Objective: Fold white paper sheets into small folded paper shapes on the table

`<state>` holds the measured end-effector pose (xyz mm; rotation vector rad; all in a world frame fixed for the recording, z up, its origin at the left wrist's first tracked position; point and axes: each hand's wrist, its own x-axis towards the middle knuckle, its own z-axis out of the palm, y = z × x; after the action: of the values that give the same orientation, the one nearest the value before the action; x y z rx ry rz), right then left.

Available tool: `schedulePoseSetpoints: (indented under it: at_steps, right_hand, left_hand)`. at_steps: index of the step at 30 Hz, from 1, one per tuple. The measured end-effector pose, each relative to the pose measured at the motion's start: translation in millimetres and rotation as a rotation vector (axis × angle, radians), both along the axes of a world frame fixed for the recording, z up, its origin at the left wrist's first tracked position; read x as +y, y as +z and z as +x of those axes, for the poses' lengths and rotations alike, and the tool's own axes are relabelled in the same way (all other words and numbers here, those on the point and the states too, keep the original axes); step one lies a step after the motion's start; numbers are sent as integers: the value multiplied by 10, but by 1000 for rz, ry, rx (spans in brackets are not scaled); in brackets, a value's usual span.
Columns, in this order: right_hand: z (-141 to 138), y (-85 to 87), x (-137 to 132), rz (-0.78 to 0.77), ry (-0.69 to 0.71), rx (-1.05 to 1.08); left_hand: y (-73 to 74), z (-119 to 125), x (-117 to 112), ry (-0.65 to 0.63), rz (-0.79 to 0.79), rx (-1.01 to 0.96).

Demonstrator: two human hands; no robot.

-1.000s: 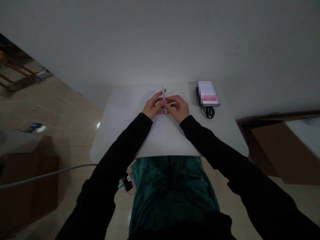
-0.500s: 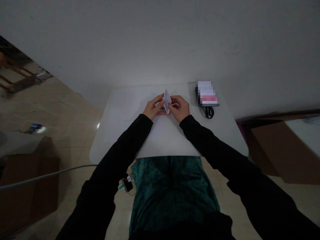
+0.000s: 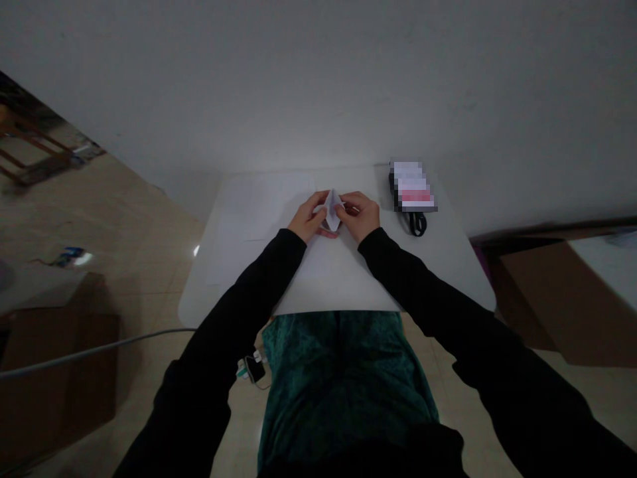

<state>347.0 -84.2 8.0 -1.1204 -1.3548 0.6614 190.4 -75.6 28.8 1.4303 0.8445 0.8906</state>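
Your left hand (image 3: pixel 306 222) and right hand (image 3: pixel 359 214) pinch a folded white paper (image 3: pixel 332 211) (small, pointed) over the white bench (image 3: pixel 448 265), a pixelated packet (image 3: pixel 413 187) off to the right.

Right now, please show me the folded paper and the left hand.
folded paper (image 3: pixel 332 210), head view, on its middle.
left hand (image 3: pixel 306 218), head view, on the back of the hand.

We can read no text, label, brand or number anywhere in this view. The only place we find anything like lettering is a packet (image 3: pixel 413 186) at the upper right of the frame, its white and red face pixelated past reading. On the folded white paper (image 3: pixel 332 210) at the centre, we make out no print.
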Motion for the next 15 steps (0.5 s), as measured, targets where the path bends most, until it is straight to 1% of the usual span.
schedulePoseSetpoints:
  at_steps: [3,7,15]
  right_hand:
    - [2,-6,1,-16,16,22]
    - [-21,-20,-1,-28,47,52]
    - [17,-17,26,-13,56,55]
  left_hand:
    - [0,14,2,15,-1,32]
    - [-15,27,14,68,32,76]
    - [-45,12,47,135,69,69]
